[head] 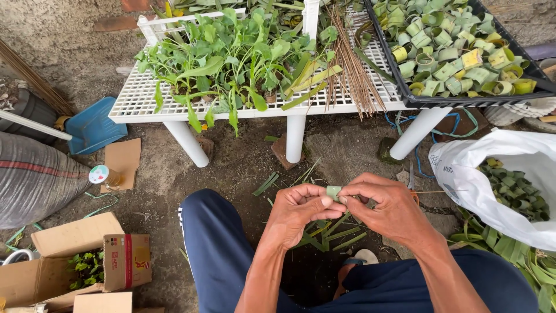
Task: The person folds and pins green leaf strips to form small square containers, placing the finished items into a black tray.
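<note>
- A white slatted surface (145, 98) is seen standing on the bare ground, with leafy green seedlings (226, 58) spread over it and a bundle of thin brown sticks (350, 75) laid beside them.
- A grey sack (32, 179) is seen lying at the far left, with open cardboard boxes (69, 261) just below it.
- A black tray (544, 87) is rested on the right end of the surface and is filled with many rolled green leaf rings (446, 52).
- A white plastic bag (521, 156) is seen at the right, holding more leaf rings, with long green leaf strips (538, 272) lying below it.
- The left hand (295, 211) and the right hand (394, 208) are held together above the knees in dark blue trousers (214, 243).
- A small leaf ring (333, 192) is held between both hands, in mid-air in front of the surface; the fingers (315, 194) of each hand are pinched on it.
- A thin stick (440, 191) is seen projecting from the right hand towards the bag.
</note>
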